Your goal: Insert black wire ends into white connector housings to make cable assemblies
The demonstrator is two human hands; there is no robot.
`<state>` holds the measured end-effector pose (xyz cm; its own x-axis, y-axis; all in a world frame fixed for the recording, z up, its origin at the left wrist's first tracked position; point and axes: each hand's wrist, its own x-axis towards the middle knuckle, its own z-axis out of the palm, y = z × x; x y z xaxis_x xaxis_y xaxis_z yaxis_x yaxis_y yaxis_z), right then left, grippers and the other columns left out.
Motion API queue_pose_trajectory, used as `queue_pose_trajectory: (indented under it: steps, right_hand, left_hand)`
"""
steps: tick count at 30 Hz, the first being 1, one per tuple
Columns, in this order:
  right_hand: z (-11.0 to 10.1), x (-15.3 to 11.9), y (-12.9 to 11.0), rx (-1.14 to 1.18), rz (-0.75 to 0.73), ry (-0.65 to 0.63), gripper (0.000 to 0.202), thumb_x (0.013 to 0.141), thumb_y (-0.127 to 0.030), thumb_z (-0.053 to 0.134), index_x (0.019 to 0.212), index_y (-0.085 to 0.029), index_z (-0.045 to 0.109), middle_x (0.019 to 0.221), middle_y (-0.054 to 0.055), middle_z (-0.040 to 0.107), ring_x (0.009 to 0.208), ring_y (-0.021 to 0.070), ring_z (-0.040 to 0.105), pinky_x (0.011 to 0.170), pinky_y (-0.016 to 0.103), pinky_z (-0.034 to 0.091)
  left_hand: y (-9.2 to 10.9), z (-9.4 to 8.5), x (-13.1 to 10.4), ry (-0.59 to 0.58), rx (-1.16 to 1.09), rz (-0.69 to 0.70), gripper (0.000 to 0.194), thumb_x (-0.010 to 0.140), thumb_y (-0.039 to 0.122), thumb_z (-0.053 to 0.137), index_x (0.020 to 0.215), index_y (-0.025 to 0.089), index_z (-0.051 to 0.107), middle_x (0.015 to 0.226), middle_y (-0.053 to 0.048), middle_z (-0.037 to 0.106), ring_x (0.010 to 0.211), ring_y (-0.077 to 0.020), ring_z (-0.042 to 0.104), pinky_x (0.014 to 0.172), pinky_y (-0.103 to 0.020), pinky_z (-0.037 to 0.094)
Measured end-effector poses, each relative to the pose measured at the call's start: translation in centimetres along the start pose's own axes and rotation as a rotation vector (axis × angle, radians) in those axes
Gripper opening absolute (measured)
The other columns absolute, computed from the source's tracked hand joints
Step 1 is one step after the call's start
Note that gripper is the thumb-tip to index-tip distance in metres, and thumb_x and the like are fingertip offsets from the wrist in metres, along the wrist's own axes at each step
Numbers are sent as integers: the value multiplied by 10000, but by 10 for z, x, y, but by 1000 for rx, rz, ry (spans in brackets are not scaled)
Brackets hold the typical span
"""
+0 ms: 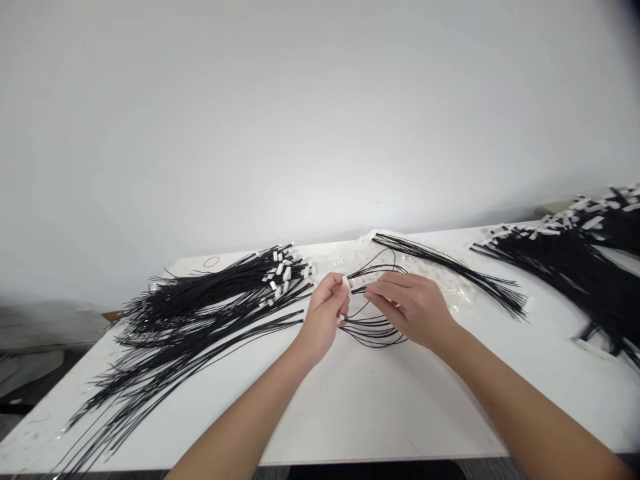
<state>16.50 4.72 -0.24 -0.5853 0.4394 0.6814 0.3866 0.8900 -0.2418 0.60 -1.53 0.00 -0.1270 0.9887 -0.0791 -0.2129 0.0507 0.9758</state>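
Note:
A white connector point(347, 285) sits between the fingers of my left hand point(326, 310), which is closed on it. Thin black wires point(377, 333) run from it to the right in curved loops. My right hand point(407, 303) is closed in a pinch on a black wire just right of the connector; the wire's tip is too small to make out. Behind my hands, a loose bundle of black wires point(445, 259) with a white connector at its left end lies on a clear plastic bag point(463, 290) of small white parts.
On the white table point(220, 427), a large pile of black wires with white connectors point(200, 300) spreads at the left. Another pile point(575, 267) lies at the right. A rubber band point(211, 261) is near the back left edge. A pale wall point(320, 120) stands behind.

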Motion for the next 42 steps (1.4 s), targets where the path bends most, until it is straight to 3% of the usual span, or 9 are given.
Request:
queue_pose_trajectory:
  steps: [14,16,19,21,24,26,29,36,42]
  right_hand:
    - [9,-4,1,-97,-61,41,102,814,-205,503,792,-211,602,686,-20,573,604,53,464,598,194,322]
    - [8,-2,1,-147,-91,132,81,785,-223,549,848,-218,600,752,-5,593,677,79,491,647,209,350]
    - [4,1,1,-264,-64,241,329,740,-299,603,1059,-236,554,983,47,586,882,161,507,783,291,366]
    - [3,3,2,-338,4,205,437,738,-331,595,1153,-232,501,1143,75,524,1029,222,464,864,359,332]
    - [2,4,5,-338,85,145,276,769,-307,557,1034,-230,548,1160,52,522,1081,226,444,893,375,304]
    - [2,5,8,-245,126,169,147,785,-289,540,907,-210,564,1014,38,587,971,179,504,857,339,332]
    - [0,6,12,7,281,274,129,790,-299,534,859,-193,558,822,21,606,786,125,540,769,284,389]
    - [-22,17,33,854,859,650,382,789,-546,436,810,-181,544,507,-41,475,417,76,456,484,228,428]
    - [-38,20,49,1450,1049,752,403,877,-488,268,822,-184,526,500,-69,424,387,47,417,498,226,476]
  left_hand:
    - [-3,1,-2,1,5,-2,212,782,409,482,774,207,418,550,42,284,505,-73,279,412,-154,206]
    - [-1,0,-2,-19,-10,-4,198,785,395,480,781,205,424,540,43,284,498,-73,273,411,-161,197]
    - [2,0,-1,-48,-27,22,178,778,363,497,785,194,443,517,48,284,480,-67,269,416,-174,184]
    - [3,0,-1,-74,-35,45,159,776,335,506,776,184,454,502,52,275,469,-60,263,429,-178,197]
    - [4,-1,-1,-109,-56,49,147,766,309,519,760,173,463,492,55,261,461,-53,256,440,-182,209]
    - [4,-2,-1,-116,-95,29,149,755,306,530,766,176,459,501,54,262,460,-52,255,427,-182,184]
    - [7,-5,0,-97,-154,9,161,731,279,561,820,195,455,528,60,258,453,-43,232,410,-175,150]
    - [17,-17,7,84,-202,55,351,603,142,687,849,221,449,553,77,232,462,-27,241,406,-157,199]
    - [16,-23,16,177,-331,36,456,511,20,687,849,208,445,549,92,229,429,-9,258,403,-149,221]
